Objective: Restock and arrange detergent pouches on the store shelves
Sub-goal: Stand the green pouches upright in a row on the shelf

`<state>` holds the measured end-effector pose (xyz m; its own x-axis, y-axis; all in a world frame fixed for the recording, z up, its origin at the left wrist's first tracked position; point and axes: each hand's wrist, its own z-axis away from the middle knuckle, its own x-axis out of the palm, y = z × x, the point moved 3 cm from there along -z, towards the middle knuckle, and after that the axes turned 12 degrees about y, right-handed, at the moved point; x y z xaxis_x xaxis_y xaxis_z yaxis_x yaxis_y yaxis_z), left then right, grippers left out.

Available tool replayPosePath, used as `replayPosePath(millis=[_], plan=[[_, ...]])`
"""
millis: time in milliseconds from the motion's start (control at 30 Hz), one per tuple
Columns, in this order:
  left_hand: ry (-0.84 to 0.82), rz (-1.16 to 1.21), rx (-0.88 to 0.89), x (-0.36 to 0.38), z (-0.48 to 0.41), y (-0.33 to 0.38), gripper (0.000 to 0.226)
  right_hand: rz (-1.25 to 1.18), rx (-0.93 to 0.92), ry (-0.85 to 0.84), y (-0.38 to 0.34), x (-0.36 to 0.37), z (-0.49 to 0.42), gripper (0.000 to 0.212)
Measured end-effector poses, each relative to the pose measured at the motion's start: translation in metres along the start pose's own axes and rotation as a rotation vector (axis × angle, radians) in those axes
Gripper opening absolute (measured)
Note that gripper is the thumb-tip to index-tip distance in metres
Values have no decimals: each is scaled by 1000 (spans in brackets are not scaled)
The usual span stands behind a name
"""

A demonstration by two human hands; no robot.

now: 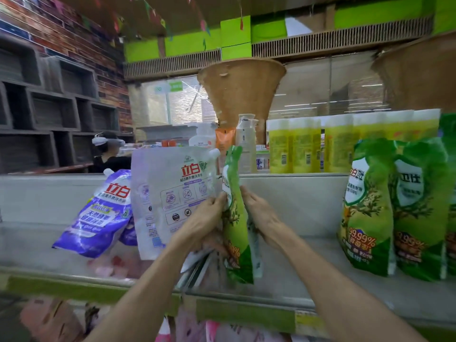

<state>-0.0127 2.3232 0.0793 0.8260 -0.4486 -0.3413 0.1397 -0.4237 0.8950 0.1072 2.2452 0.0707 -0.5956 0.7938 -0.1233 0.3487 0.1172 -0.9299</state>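
Note:
A green detergent pouch [237, 218] stands edge-on in the middle of the grey shelf [308, 280]. My left hand [207, 218] presses its left face and my right hand [259, 213] grips its right side. Just behind my left hand a white pouch [170, 193] with red characters stands upright, back panel toward me. A purple pouch [98, 215] leans tilted at the left. Two green pouches [394, 208] stand upright at the right of the same shelf.
Yellow-green packs [340, 144] and pump bottles [246, 141] stand on the shelf behind. A person with a white headset [108, 149] is beyond the shelf at left. Pink packages [172, 327] fill the shelf below. Bare shelf lies between the held pouch and the right-hand green pouches.

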Motion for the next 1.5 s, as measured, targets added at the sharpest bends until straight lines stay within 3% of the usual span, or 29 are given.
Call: replayPosePath(millis=[167, 267, 333, 433, 533, 567, 733, 933, 1067, 1200, 1333, 1500], plan=[[-63, 207, -145, 37, 2, -4, 60, 59, -17, 168, 7, -53, -13, 43], [-82, 221, -123, 58, -10, -16, 52, 1, 31, 187, 14, -92, 0, 62], [-101, 187, -93, 72, -20, -26, 58, 1, 66, 104, 18, -113, 14, 74], [-124, 320, -162, 89, -38, -35, 73, -2, 51, -61, 20, -132, 34, 74], [-173, 463, -136, 99, -52, -34, 56, 225, 8, -229, 20, -131, 48, 107], [-180, 467, -123, 100, -54, -35, 49, 304, -20, -253, 22, -125, 50, 108], [-98, 456, -107, 99, -56, -46, 48, 323, -163, -152, 34, -90, 42, 90], [93, 377, -108, 66, -46, -51, 69, 123, 15, -148, 47, -124, 24, 59], [69, 282, -61, 57, -31, -50, 67, -163, 103, 14, 57, -138, 9, 33], [63, 226, -12, 51, -22, -51, 68, -328, 153, 35, 57, -131, 4, 28], [89, 147, -1, 47, -15, -50, 77, -243, 72, 130, 43, -124, 0, 50], [62, 248, -108, 67, -13, -35, 65, -93, -110, 222, 31, -132, 7, 36]])
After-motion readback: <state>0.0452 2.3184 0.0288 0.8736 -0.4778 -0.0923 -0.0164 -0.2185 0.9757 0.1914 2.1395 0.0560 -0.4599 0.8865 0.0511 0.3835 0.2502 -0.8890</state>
